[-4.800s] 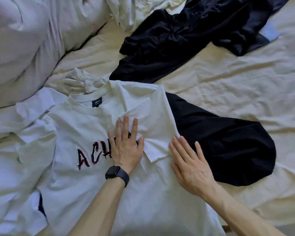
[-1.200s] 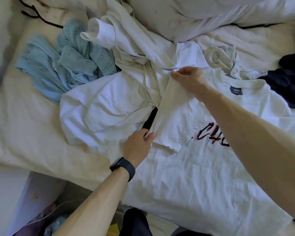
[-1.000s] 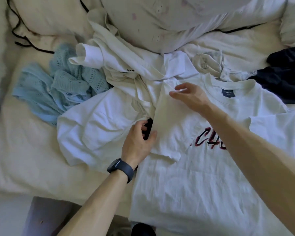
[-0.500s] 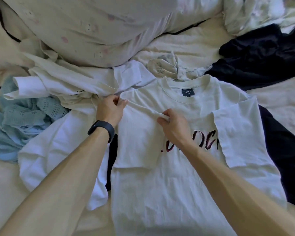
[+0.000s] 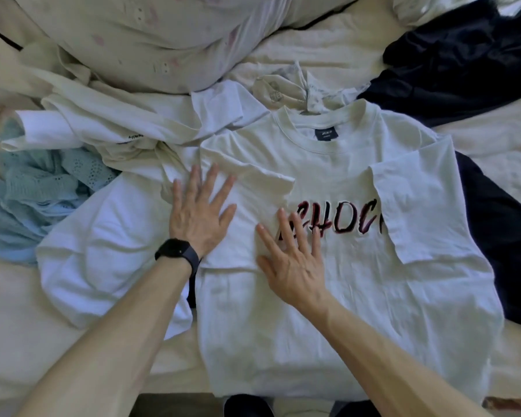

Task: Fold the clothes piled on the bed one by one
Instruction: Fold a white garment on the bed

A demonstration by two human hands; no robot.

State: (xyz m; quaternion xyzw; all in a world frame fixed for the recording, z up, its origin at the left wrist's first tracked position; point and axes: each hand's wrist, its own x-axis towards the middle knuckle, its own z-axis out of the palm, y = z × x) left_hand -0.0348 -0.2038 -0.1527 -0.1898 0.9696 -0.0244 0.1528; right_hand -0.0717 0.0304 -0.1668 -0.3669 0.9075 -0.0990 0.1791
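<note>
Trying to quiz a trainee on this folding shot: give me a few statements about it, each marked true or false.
1. Both sleeves of the white T-shirt are folded in over its front. True.
2. The left hand grips the collar. False: it lies flat, fingers spread, on the folded-in sleeve.
3. The right hand lies flat on the shirt, fingertips over the lettering. True.
4. The light blue knit lies to the right of the shirt. False: it is at the left; dark clothes lie at the right.
5. The black watch is on the right wrist. False: it is on the left wrist.
</note>
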